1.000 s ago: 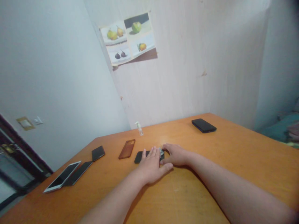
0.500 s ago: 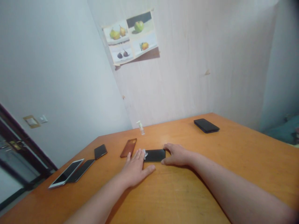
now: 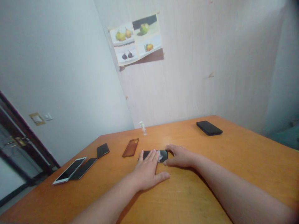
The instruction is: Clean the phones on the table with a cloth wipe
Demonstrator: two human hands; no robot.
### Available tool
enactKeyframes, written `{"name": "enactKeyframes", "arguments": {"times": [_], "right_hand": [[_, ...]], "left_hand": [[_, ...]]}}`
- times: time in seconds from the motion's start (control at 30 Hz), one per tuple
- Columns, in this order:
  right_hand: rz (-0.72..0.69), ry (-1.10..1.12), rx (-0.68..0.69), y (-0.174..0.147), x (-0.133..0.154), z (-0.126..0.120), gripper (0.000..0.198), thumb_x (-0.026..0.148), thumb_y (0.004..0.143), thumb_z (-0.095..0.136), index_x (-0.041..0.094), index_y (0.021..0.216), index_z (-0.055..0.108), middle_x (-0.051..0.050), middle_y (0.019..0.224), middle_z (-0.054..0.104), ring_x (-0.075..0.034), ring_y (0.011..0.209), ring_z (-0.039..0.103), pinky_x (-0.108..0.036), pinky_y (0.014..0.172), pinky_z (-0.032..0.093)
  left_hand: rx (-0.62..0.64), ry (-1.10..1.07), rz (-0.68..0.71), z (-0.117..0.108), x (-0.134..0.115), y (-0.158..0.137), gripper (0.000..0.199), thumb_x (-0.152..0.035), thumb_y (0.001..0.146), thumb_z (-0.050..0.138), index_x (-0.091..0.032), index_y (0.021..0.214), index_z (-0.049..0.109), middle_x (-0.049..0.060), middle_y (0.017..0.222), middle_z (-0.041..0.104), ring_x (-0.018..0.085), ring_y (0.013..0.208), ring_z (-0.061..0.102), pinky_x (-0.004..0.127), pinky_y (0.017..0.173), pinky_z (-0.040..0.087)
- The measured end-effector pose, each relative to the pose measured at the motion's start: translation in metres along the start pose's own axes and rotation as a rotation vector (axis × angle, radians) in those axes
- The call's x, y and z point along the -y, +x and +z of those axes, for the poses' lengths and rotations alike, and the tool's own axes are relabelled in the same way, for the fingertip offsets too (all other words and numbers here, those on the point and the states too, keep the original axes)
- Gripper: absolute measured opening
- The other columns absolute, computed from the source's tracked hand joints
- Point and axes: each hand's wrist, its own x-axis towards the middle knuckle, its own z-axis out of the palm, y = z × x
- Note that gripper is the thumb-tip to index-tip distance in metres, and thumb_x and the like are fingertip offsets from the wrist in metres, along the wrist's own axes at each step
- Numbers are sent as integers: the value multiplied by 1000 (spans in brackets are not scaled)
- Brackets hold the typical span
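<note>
A black smartphone (image 3: 164, 157) lies flat on the wooden table in front of me, partly covered by my left hand. My left hand (image 3: 147, 172) is open, its fingers stretched flat across the phone and its thumb spread out over the tabletop. A small crumpled white tissue (image 3: 160, 156) pokes out at those fingertips, pressed on the screen; the rest of it is hidden. At the phone's right end, my right hand (image 3: 177, 156) grips it, thumb on the near edge and fingers on the far edge. Just beyond, a brown phone case (image 3: 130, 147) rests on the table.
A small clear pump bottle (image 3: 143, 128) stands near the back wall. To the left lie a white tablet (image 3: 70, 170), a dark phone (image 3: 84, 169) and a small dark flat item (image 3: 103, 150). A black flat case (image 3: 209, 128) is at the back right of the table (image 3: 187, 196).
My left hand and the tissue have slid right across the phone's screen, toward my right hand. My right hand keeps its hold on the phone's end. The view has shifted slightly.
</note>
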Motion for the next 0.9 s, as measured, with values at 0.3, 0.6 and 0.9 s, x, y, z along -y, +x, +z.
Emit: {"name": "enactKeyframes", "arguments": {"times": [0.3,0.6,0.9], "right_hand": [[-34,9,-7,2,-4,1,58,58,64,73,23,110,66,-8,111,67,-29,98,62,-35,82,46],[-66,56,-9,1,-5,1,55,54,64,75,24,109,67,-6,110,69,-27,99,63,-34,85,46],[-45,78,2,2,-12,3,62,58,63,75,24,113,65,-7,114,68,-29,101,62,-36,87,47]], "left_hand": [[6,55,-129,4,43,-36,94,-78,86,23,-14,155,14,15,160,12,33,148,8,60,117,1],[-11,-39,128,4,-14,7,101,-82,82,27,-16,156,8,16,161,8,33,148,5,58,117,-5],[-5,47,8,2,30,-32,91,-76,88,26,-17,156,10,13,161,13,30,149,7,58,118,-1]]}}
